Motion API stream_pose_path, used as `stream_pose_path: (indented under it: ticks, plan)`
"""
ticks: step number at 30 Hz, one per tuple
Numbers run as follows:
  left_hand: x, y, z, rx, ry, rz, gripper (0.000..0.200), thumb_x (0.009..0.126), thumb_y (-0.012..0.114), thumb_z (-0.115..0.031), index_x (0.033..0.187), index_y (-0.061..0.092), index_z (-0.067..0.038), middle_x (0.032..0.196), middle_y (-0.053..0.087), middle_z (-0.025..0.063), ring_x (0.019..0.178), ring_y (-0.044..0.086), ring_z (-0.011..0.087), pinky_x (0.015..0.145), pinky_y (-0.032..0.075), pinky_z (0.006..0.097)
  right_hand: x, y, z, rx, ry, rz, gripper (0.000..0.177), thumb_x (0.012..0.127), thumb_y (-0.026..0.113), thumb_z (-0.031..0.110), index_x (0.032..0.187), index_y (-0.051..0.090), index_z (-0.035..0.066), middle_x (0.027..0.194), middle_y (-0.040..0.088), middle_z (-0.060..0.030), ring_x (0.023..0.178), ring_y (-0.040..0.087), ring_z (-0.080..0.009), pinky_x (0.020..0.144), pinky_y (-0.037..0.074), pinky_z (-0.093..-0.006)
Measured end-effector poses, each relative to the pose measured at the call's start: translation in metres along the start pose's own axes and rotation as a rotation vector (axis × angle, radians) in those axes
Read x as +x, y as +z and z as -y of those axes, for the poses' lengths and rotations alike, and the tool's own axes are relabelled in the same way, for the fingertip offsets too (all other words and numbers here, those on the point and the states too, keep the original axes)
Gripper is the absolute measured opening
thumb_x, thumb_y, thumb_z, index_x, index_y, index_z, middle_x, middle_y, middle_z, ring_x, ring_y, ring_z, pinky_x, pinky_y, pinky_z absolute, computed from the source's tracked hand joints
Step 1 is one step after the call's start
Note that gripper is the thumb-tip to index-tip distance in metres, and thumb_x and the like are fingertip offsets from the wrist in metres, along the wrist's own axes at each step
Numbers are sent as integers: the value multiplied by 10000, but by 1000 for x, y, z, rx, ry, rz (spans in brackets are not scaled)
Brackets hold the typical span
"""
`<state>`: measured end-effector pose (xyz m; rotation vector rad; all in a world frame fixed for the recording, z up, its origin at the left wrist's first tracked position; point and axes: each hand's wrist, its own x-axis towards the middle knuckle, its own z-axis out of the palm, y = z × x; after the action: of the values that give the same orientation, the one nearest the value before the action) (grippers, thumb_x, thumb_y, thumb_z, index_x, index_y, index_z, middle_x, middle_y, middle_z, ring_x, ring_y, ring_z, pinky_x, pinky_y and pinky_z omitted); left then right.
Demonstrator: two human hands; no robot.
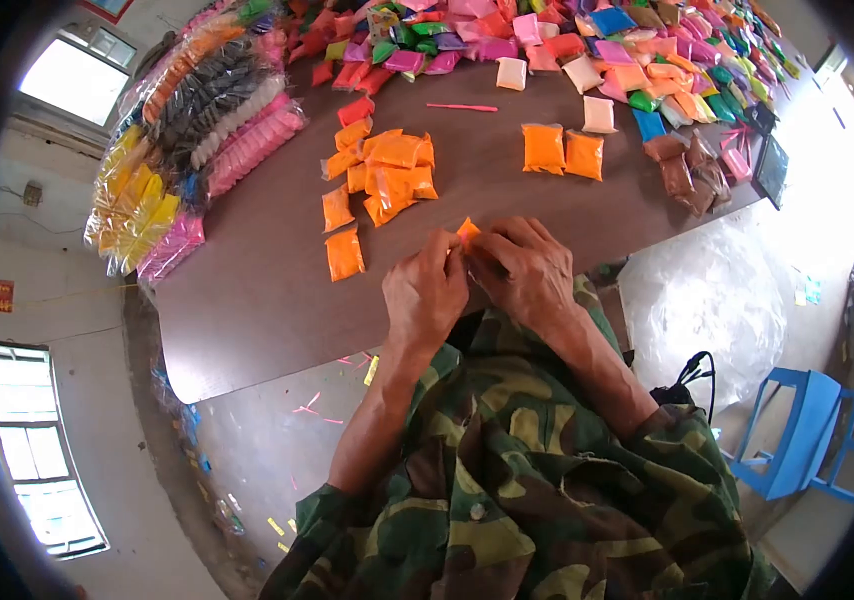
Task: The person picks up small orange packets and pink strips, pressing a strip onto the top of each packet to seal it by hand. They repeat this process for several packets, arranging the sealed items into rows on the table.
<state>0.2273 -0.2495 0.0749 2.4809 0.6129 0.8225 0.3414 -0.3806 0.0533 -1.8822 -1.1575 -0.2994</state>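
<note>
No lettering can be read, even on the red wall sign (2,296).

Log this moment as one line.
left hand: on orange packet | right hand: on same packet | orange pile: on table, beyond hands

Table (267,310) dark brown. Orange packets (345,254) toward front edge, brown packets (685,182) at right. Left-edge bags (205,130) yellow, black, pink. Jacket (517,480) green-brown camo.

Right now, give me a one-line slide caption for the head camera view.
Left hand and right hand hold an orange packet over the brown table, more orange packets lying beyond.
</note>
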Motion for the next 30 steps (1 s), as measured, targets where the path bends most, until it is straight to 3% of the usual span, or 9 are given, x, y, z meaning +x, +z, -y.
stream_pose_path:
  ticks: [3,7,10,11,15,18,21,25,30]
  plan:
    - [-2,6,19,207,-20,5,47,1005,716,-157,968,694,-139,764,722,164,710,730,419,594,548,529,-1,-2,2,4,22,25,172,877,863,197,1018,790,131,989,707,-47,923,701,-297,767,594,-432]
    - [-3,-10,20,66,-88,-16,55,1007,725,-166,974,692,-137,748,715,159,695,721,425,599,556,523,-1,0,2,8,27,22,173,857,872,195,997,793,130,995,720,-44,919,712,-301,764,596,-429]
    - [-2,-3,-4,19,71,-52,64,1023,707,-169,978,681,-132,726,707,156,679,719,417,591,553,517,-1,1,3,-10,23,-29,185,813,894,168,968,801,127,999,736,-38,903,728,-302,753,600,-424]
    - [-4,2,0,65,59,22,98,1043,688,-187,965,665,-131,701,700,159,655,715,411,580,549,517,-1,1,3,-19,27,-29,184,811,892,164,967,802,126,997,737,-39,901,729,-302,754,600,-424]
    - [-1,3,20,265,35,9,134,1057,681,-215,947,652,-143,680,696,157,632,708,416,580,552,527,-2,2,1,9,20,-29,175,812,880,148,969,808,123,991,739,-42,895,729,-302,757,600,-427]
    - [-1,-5,22,146,-17,31,144,1056,692,-239,950,664,-145,693,703,160,640,713,414,579,550,538,-1,2,2,1,42,-20,158,813,873,138,957,807,129,977,736,-36,889,729,-300,754,597,-428]
    - [-6,0,5,79,53,-4,146,1054,693,-245,957,674,-138,705,707,172,651,715,420,577,545,545,0,2,5,8,62,-39,149,811,872,134,942,803,130,968,734,-28,891,729,-297,756,596,-426]
    - [-1,-3,24,252,-56,51,112,1039,690,-210,958,693,-133,779,738,160,739,738,414,630,564,529,-1,-1,4,14,74,-37,135,813,865,122,930,796,121,973,738,-28,909,736,-296,769,599,-424]
    - [5,-14,12,27,-47,39,66,1010,713,-193,982,714,-133,809,741,170,768,742,415,653,564,536,-1,-5,6,24,90,-25,150,817,859,114,952,793,121,1016,754,-28,930,742,-304,782,606,-424]
